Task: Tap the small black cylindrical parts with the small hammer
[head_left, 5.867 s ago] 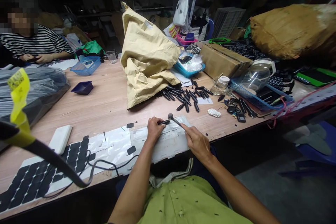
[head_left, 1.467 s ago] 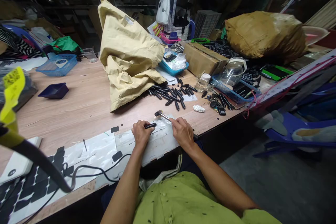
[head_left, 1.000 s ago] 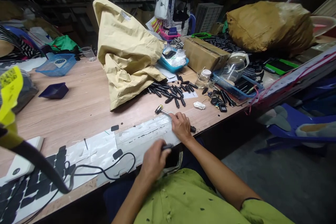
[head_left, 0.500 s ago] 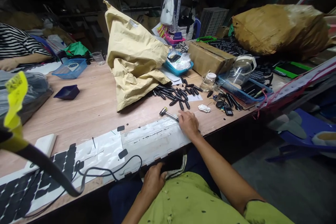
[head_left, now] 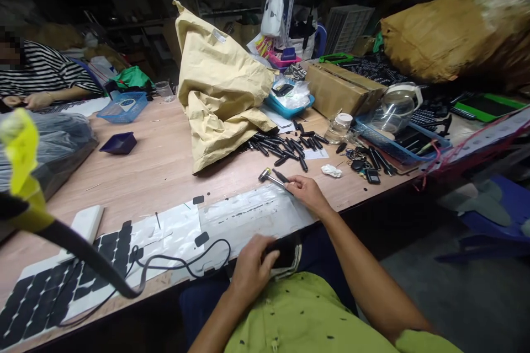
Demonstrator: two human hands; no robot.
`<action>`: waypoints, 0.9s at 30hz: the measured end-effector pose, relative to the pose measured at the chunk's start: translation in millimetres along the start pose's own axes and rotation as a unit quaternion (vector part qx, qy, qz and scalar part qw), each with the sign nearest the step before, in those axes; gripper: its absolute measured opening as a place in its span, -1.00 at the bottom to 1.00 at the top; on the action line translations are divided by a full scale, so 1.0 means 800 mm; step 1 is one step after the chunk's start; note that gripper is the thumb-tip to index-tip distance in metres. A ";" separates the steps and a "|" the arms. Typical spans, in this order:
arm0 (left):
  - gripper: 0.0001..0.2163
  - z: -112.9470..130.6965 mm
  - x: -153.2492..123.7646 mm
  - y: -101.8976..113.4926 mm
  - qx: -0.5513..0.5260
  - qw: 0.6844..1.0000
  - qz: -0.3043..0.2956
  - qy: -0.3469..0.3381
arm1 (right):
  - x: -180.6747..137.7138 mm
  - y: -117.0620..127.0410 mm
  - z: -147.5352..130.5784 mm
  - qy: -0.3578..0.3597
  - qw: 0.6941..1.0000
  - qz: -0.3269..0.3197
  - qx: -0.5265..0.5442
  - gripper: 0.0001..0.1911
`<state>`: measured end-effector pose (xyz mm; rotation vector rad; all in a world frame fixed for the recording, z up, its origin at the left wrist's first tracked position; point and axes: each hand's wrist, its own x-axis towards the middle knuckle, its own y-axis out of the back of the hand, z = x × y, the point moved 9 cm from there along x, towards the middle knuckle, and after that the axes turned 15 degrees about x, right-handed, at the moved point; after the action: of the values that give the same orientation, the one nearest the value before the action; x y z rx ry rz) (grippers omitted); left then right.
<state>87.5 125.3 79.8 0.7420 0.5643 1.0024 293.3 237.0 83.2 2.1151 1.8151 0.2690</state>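
My right hand [head_left: 307, 194] is closed over the near end of a slim black pointed piece [head_left: 280, 176], like those in the pile beyond it. Right beside lies a small hammer [head_left: 265, 175] with a yellow-and-dark head and a metal shaft; its grip runs under my fingers. Whether they also touch it I cannot tell. My left hand [head_left: 253, 265] is low at my lap, fingers curled at a dark opening with a pale rim [head_left: 297, 259]. What those fingers grip is hidden. Several black pointed pieces [head_left: 285, 146] lie heaped before the paper sack.
A large paper sack [head_left: 223, 83] stands mid-table. To the right are a lidded jar [head_left: 337, 128], keys and fobs [head_left: 362, 162] and a blue basket [head_left: 426, 151]. A cable [head_left: 182, 270] crosses the front left. Someone in a striped sleeve [head_left: 74, 71] sits far left.
My right hand has shifted from covering the hammer's grip to showing the black piece in its fingers. My left hand has risen slightly beside the dark opening. The view has swung left.
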 end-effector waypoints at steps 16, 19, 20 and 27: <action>-0.84 -0.052 0.086 0.064 0.122 0.968 0.177 0.126 | -0.033 -0.033 -0.045 0.200 0.952 -0.022 -0.232 -0.54; -0.85 -0.063 0.098 0.068 0.126 0.960 0.187 0.168 | -0.017 -0.015 -0.017 0.116 0.952 0.035 -0.280 -0.67; -0.86 -0.065 0.101 0.068 0.128 0.958 0.186 0.177 | -0.014 -0.015 -0.009 0.096 0.955 0.033 -0.279 -0.74; -0.80 -0.067 0.106 0.062 0.137 0.959 0.179 0.172 | -0.033 -0.010 -0.002 0.119 0.974 0.059 -0.185 -0.91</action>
<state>59.1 233.7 77.4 0.9443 0.9063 1.4234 280.6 212.0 83.6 1.9876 1.6049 0.8531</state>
